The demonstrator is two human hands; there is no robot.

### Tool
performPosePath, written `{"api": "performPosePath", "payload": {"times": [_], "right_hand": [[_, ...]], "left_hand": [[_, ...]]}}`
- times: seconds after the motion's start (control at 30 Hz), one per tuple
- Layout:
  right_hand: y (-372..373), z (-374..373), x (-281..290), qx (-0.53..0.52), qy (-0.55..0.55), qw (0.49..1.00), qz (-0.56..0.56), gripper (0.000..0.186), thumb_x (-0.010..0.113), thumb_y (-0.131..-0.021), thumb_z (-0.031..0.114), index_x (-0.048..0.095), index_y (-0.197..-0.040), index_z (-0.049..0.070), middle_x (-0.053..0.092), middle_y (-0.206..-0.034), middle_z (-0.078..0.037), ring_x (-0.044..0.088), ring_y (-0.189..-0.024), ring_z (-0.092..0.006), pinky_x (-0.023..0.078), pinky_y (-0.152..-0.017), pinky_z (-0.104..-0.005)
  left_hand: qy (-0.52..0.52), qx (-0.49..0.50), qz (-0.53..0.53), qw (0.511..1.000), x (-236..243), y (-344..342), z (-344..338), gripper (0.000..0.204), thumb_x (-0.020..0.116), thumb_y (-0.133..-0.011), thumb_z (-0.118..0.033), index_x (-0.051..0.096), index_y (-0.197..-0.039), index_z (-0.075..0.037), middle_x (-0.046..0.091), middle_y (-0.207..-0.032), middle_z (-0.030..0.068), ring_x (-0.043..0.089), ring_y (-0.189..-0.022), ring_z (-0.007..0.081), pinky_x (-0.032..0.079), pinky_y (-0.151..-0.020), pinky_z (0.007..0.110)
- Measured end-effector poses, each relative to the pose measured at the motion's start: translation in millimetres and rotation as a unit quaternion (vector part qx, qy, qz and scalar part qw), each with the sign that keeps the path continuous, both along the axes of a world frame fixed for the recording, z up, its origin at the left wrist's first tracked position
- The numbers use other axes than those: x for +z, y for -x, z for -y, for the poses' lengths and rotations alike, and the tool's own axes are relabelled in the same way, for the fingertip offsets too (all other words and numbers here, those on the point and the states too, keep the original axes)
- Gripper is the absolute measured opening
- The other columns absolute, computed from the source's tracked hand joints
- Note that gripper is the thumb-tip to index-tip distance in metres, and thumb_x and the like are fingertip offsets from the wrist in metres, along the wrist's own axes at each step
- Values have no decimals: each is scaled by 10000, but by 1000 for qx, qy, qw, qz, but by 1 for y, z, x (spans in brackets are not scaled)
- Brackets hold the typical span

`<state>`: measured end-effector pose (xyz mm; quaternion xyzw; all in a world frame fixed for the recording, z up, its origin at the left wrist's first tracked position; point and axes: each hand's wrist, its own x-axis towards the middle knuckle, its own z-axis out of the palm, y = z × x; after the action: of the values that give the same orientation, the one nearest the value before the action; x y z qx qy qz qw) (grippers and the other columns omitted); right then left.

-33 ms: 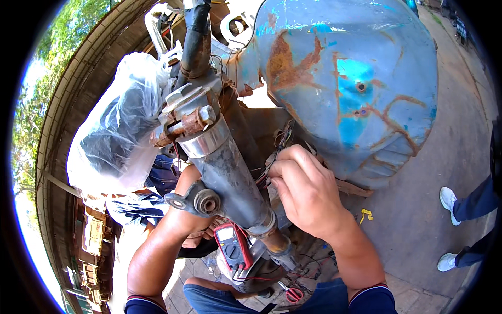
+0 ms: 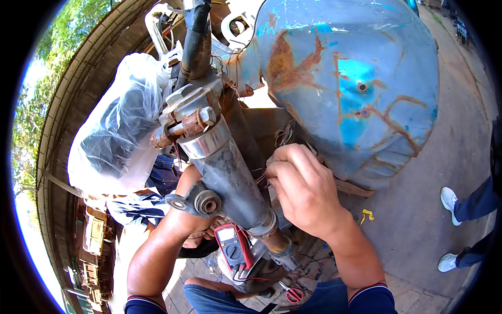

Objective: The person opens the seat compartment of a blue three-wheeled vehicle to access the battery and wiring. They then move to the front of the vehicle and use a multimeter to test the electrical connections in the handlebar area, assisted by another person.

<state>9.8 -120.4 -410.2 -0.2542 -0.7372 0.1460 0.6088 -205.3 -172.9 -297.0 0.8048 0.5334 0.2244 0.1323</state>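
The right hand [image 2: 303,188] is curled into a loose fist, its fingertips [image 2: 273,172] pinched in a bundle of thin wires [image 2: 285,137] just beyond them; what exactly is gripped cannot be told. Left of this hand, touching it, a grey steering column [image 2: 230,178] runs slantwise. The left hand is hidden behind that column, only its forearm [image 2: 157,246] being seen, so its state cannot be told. Below the right hand a red multimeter [image 2: 234,247] is seen. Above it a rusted blue body panel [image 2: 355,83] is found.

One multimeter [image 2: 234,247], two white shoes [image 2: 449,199].
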Motion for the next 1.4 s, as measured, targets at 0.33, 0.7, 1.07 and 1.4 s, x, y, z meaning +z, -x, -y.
{"api": "performPosePath", "payload": {"times": [0.33,0.7,1.07,1.4], "right_hand": [[10,-20,6,24,-95,995,-10,146,673,-810,54,668,-948,8,634,-988,-97,651,-926,-296,563,-725,-396],[12,2,9,-19,-11,1000,-21,315,679,-810,-39,670,-1122,0,608,-895,-141,616,-838,-350,529,-735,-456],[8,4,3,67,220,953,-196,120,696,-952,-3,650,-1057,-34,725,-864,-221,737,-755,-346,564,-679,-405],[-14,11,9,193,332,909,-161,125,696,-925,-38,670,-1047,-25,718,-902,-166,749,-820,-279,571,-716,-352]], "left_hand": [[72,-19,42,996,1,3,-12,390,806,-761,-54,699,-1129,13,741,-1064,124,704,-981,208,572,-893,360],[72,-30,28,997,3,3,-14,339,796,-802,-42,732,-1132,-1,754,-1106,131,729,-1015,232,585,-916,370],[128,-22,112,985,-2,8,-15,476,805,-812,35,639,-1257,7,740,-1170,151,740,-1061,225,628,-902,379],[121,-19,97,988,-6,15,-15,448,801,-818,47,637,-1232,-8,736,-1153,133,727,-1062,213,616,-925,374]]}}
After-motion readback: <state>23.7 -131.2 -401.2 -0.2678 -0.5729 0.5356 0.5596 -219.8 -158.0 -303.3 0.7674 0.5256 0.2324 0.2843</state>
